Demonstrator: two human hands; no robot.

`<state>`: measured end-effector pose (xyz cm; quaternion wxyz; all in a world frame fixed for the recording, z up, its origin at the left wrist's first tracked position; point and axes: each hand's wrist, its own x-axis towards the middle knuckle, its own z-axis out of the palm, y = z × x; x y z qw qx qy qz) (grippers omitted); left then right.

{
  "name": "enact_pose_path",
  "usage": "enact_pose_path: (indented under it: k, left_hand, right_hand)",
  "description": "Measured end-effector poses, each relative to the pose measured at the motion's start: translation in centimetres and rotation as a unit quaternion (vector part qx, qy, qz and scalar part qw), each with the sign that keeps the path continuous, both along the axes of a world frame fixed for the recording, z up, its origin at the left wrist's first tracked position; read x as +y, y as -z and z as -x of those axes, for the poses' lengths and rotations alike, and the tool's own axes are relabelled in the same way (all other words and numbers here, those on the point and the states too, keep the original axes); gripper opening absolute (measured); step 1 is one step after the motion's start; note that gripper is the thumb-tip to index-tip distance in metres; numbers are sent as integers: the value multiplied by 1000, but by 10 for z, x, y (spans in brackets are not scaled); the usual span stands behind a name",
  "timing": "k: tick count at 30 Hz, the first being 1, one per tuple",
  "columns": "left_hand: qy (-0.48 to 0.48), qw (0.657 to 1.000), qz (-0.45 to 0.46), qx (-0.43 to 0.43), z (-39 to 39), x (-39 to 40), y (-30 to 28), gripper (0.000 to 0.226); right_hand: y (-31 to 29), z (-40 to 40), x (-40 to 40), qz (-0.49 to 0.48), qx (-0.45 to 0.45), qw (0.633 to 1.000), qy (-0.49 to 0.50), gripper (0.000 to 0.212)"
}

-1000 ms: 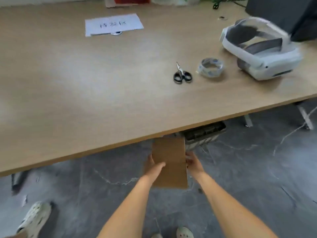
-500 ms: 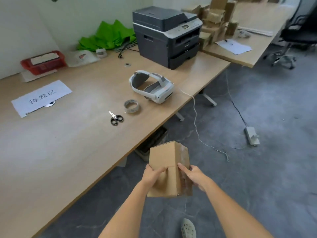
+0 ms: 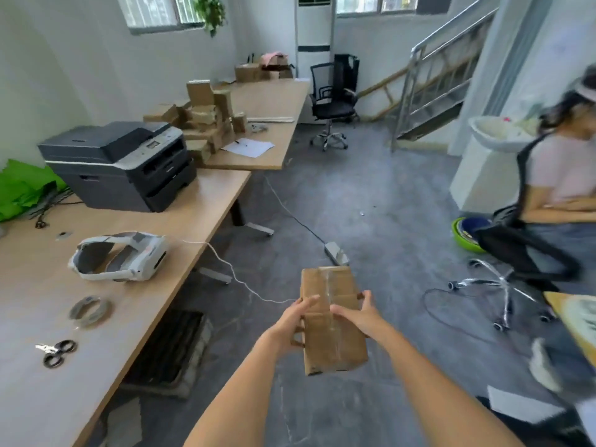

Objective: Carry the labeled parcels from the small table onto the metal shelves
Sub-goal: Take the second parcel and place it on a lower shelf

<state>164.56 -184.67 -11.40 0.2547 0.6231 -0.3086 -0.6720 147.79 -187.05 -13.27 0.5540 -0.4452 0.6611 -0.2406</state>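
A brown cardboard parcel (image 3: 332, 337), sealed with clear tape, is held in front of me above the grey floor. My left hand (image 3: 292, 324) grips its left side with fingers over the top face. My right hand (image 3: 359, 314) grips its right side, thumb at the edge. No label shows on the parcel's visible faces. A heap of more cardboard parcels (image 3: 206, 121) lies on the far wooden table (image 3: 274, 104). No metal shelves are in view.
A long wooden desk (image 3: 161, 253) on my left carries a printer (image 3: 122, 162), a white headset (image 3: 119, 256), a tape roll (image 3: 90, 311) and scissors (image 3: 56, 351). A seated person (image 3: 554, 188) is at right. A white cable and power strip (image 3: 335, 253) lie on the floor; a black chair (image 3: 333, 104) stands behind.
My view has swung right and up, from the desk top to the open room. The parcel stays in both hands and has turned so its taped face points up.
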Motion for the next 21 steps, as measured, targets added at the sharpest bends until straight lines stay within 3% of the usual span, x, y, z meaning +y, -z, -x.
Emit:
enact_pose_path:
  k: [3, 4, 9, 12, 17, 21]
  left_hand:
    - [44, 999, 29, -8, 73, -7, -9, 70]
    - [57, 997, 43, -19, 99, -8, -14, 65]
    - [114, 987, 103, -48, 218, 1, -29, 46]
    - [138, 983, 118, -39, 283, 18, -36, 28]
    - [181, 975, 126, 0, 396, 51, -49, 42]
    - [245, 961, 121, 37, 480, 90, -53, 75]
  right_hand:
    - [-6, 71, 11, 23, 87, 995, 46, 92]
    - [-7, 95, 17, 29, 100, 993, 59, 91]
    - [-34, 209, 62, 83, 90, 979, 165, 44]
    - [-38, 275, 90, 124, 129, 964, 195, 39]
    - [-55, 384, 157, 201, 172, 938, 226, 39]
    - [-62, 466, 217, 179, 168, 923, 297, 43]
